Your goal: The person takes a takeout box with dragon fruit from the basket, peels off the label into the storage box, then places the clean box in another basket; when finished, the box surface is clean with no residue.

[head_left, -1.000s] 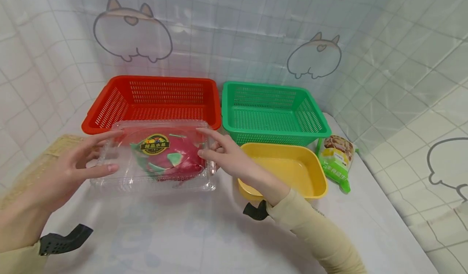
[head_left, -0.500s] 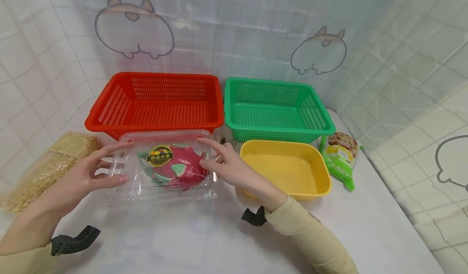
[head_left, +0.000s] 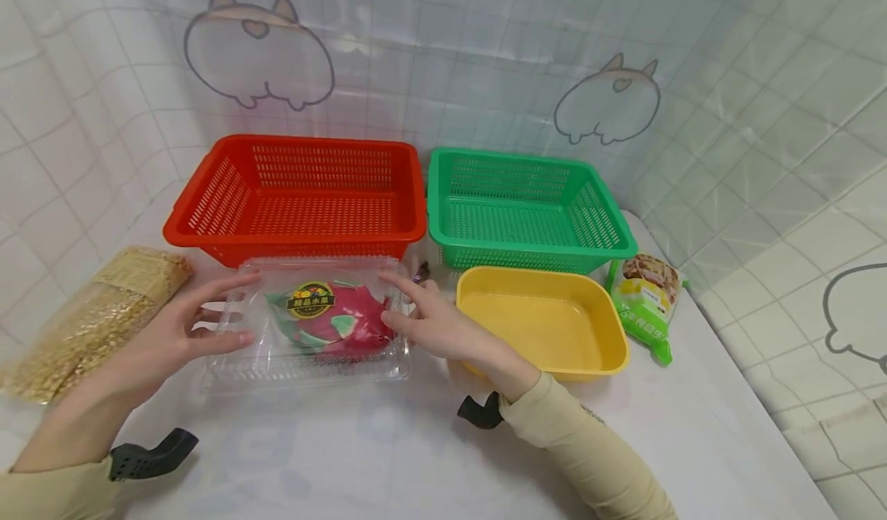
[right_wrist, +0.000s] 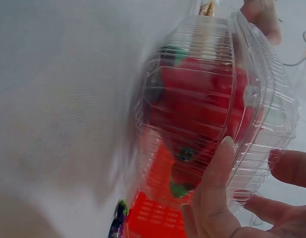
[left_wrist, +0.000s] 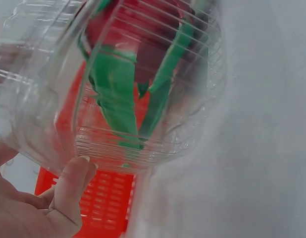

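Note:
A clear plastic clamshell fruit box, lid closed, sits on the table in front of the red basket. Inside lies a pink dragon fruit with green scales, under a round black and gold label. My left hand holds the box's left side, thumb near the front and forefinger along the lid's edge; in the left wrist view, its thumb touches the box's rim. From the right side my right hand grips the box; in the right wrist view, its thumb lies against the ribbed wall.
The red basket and a green basket stand at the back. A yellow tub is right of the box, beside a green snack packet. A bag of grain-like food lies left. Something small and dark shows behind the right hand.
The box has come lower and nearer, away from the red basket's rim, with both hands staying on it. The view has shifted slightly.

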